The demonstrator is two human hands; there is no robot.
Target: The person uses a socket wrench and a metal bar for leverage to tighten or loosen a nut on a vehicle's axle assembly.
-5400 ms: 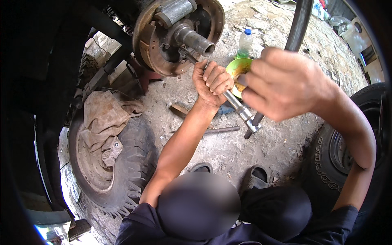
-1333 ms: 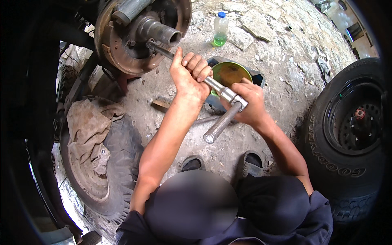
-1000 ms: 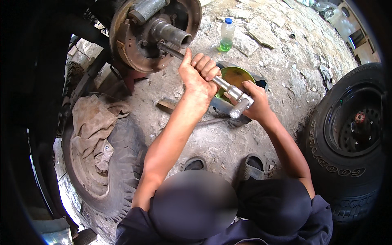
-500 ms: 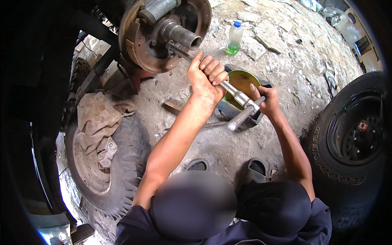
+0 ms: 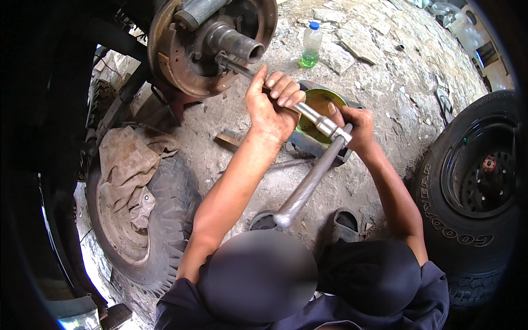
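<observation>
Hands work a long steel socket wrench with a sliding bar handle (image 5: 308,184). Closest, the bar hangs down toward the person's knees; the right hand (image 5: 357,127) is closed around the joint where bar meets shaft, while the left hand (image 5: 272,107) wraps its fingers around the shaft further up. Beyond, the shaft's tip sits against the rusty round brake hub with its bare axle stub (image 5: 212,47), so the wheel is already off and, by my judgement, a fastener there is yet to be turned loose. Cracked, dusty stone ground (image 5: 385,71) carries a green bowl (image 5: 319,104), a small plastic bottle (image 5: 311,45), a rag-draped tyre (image 5: 140,203) and a black wheel (image 5: 478,181).
</observation>
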